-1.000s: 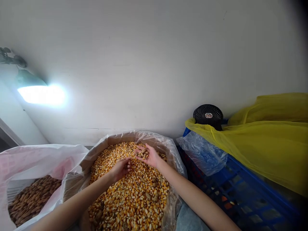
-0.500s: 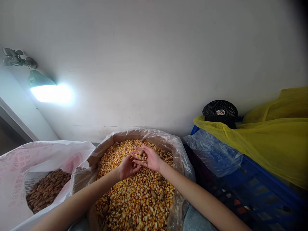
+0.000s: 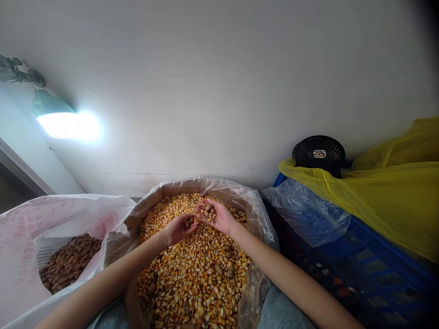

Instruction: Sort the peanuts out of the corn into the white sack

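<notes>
A large sack [image 3: 115, 249] lined with clear plastic is full of yellow corn kernels [image 3: 192, 283], with several peanuts in their shells lying among them. Over the far part of the corn, my right hand [image 3: 219, 217] is turned palm up, with a few peanuts [image 3: 209, 211] and some kernels resting on its fingers. Just to its left, my left hand [image 3: 179, 229] curls its fingers round what looks like a peanut [image 3: 187, 224]. The two hands are close together, fingertips nearly meeting.
On the left stands a white bag [image 3: 20, 246] of brown almond-like nuts [image 3: 72, 262]. A blue crate [image 3: 370, 256] at the right carries yellow netting [image 3: 394, 196], clear plastic [image 3: 308, 212] and a black fan [image 3: 318, 154]. A lit lamp [image 3: 56, 116] hangs by the wall.
My hands have drawn slightly apart, the left one moving left and the right one a little right and up. The whole view has shifted slightly.
</notes>
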### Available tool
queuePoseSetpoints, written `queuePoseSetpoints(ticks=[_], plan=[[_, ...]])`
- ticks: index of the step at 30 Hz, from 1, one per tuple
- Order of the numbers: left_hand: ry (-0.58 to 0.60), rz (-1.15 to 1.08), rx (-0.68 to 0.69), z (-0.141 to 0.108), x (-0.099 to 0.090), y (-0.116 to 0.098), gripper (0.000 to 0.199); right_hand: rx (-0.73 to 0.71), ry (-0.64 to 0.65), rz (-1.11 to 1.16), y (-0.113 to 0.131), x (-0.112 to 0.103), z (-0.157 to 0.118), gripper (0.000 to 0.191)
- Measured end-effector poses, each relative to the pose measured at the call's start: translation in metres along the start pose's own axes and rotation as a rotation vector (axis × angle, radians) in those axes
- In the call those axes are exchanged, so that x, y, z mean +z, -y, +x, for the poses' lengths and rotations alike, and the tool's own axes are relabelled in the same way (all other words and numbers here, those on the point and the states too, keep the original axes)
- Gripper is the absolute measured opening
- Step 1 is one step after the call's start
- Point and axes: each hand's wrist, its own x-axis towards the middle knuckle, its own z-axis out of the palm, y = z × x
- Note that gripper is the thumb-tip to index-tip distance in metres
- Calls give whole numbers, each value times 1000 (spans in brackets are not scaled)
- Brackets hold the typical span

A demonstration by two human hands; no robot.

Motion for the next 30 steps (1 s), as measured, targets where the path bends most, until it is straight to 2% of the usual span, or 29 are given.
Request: queuePoseSetpoints(ticks=[5,9,14,21,26,30], plan=[[15,18,97,-3,1,0,12,-10,-25,-9,1,0,-1,20],[-21,24,128,-6,5,-2,10,-42,-25,-14,1,-1,-2,18],[-100,20,103,-5,4,-6,8,-67,-62,-41,1,-3,-1,20],[-109,26,55,-3,3,-6,6,-74,-65,-142,0,-4,-2,32],[-106,33,56,-4,5,-5,5,-46,-88,-72,0,-1,-3,18],[-107,51,53,-4,5,-6,6,-37,-86,-36,1,-1,-3,13]])
